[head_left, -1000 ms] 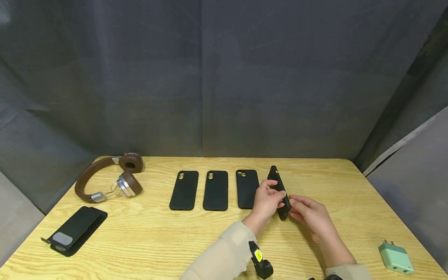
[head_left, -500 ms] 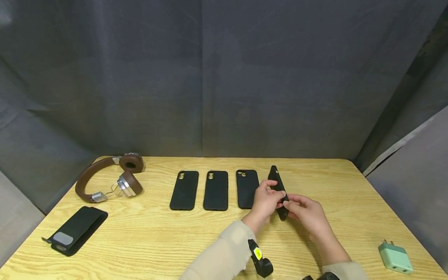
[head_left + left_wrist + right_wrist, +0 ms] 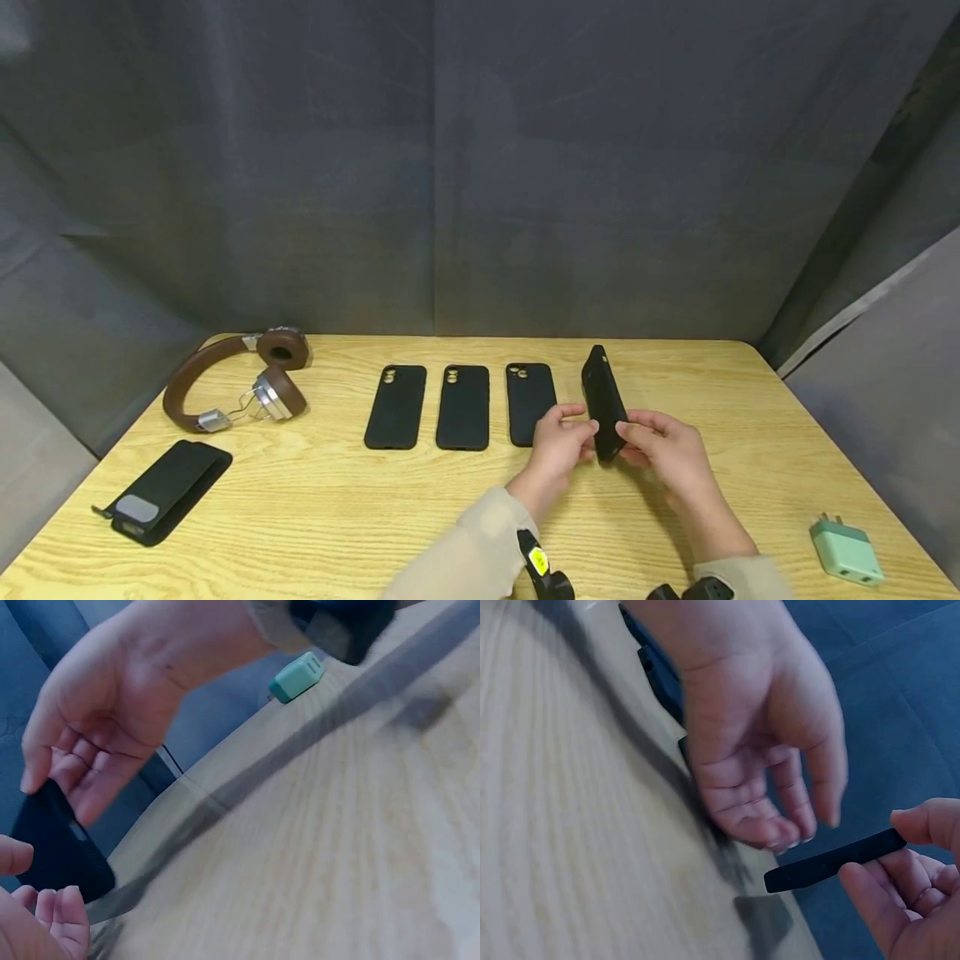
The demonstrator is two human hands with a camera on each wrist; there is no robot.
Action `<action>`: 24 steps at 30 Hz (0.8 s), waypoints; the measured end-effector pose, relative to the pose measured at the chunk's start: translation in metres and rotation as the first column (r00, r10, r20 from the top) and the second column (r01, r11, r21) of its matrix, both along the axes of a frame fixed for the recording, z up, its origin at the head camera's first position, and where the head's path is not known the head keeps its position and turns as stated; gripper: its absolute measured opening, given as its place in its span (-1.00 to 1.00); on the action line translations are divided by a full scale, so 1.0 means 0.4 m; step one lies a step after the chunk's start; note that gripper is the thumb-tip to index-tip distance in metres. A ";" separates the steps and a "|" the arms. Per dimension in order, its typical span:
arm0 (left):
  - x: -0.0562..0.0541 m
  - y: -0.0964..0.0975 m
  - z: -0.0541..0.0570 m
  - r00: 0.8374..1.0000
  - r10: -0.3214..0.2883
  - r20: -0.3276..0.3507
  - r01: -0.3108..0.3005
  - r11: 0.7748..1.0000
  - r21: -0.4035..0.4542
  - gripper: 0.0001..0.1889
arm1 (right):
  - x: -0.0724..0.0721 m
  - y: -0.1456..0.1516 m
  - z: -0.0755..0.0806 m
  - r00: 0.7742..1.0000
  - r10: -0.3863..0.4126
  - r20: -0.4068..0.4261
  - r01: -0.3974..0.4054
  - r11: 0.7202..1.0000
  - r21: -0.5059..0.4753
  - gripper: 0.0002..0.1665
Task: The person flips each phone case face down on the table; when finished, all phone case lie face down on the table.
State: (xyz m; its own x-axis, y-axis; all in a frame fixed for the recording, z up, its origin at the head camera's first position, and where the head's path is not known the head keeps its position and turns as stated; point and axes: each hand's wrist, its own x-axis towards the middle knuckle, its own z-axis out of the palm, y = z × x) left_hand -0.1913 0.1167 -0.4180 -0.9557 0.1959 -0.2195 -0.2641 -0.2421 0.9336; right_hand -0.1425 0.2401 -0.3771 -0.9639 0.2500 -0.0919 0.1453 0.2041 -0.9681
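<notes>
A black phone case point(image 3: 604, 404) stands tilted on end above the table in the head view. My right hand point(image 3: 671, 454) pinches its right edge between thumb and fingers near the lower end. Just left of the case, my left hand point(image 3: 555, 450) has its thumb and fingers spread apart. In the right wrist view a gap shows between the left hand point(image 3: 765, 735) and the thin side of the phone case point(image 3: 832, 862). Three more black phone cases lie in a row, camera cutouts at the far end: a left one point(image 3: 395, 407), a middle one point(image 3: 462, 407) and a right one point(image 3: 531, 400).
Brown headphones point(image 3: 183, 383) lie at the back left of the wooden table point(image 3: 337, 517). In front of them is a black folding case with a grey oval patch point(image 3: 161, 492). A green plug adapter point(image 3: 847, 550) sits at the front right. Dark cloth point(image 3: 480, 167) hangs behind.
My left hand has let go of the phone case and drawn back to the left. The right thumb has come onto the edge, and the case has turned and shifted slightly right and up.
</notes>
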 end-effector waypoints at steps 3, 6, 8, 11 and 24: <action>0.011 -0.001 -0.005 1.000 0.008 0.001 -0.008 1.000 0.004 -0.69 | 0.002 0.001 0.014 1.000 -0.004 -0.021 0.003 1.000 -0.019 -0.51; 0.019 -0.001 -0.005 1.000 0.004 0.008 -0.004 1.000 0.013 -0.70 | 0.003 0.002 0.024 0.999 -0.014 -0.039 0.012 0.999 -0.050 -0.51; 0.023 0.001 -0.006 1.000 -0.005 0.009 0.005 1.000 0.021 -0.69 | 0.005 0.003 0.029 0.999 -0.023 -0.046 0.020 0.998 -0.065 -0.51; 0.027 0.004 -0.009 0.999 -0.020 0.029 0.019 0.999 0.049 -0.69 | 0.007 0.004 0.033 0.998 -0.039 -0.056 0.034 0.996 -0.084 -0.50; 0.035 0.008 -0.025 0.997 -0.049 0.068 0.035 0.982 0.188 -0.66 | 0.014 0.020 0.018 0.997 -0.053 -0.052 0.044 0.985 -0.165 -0.43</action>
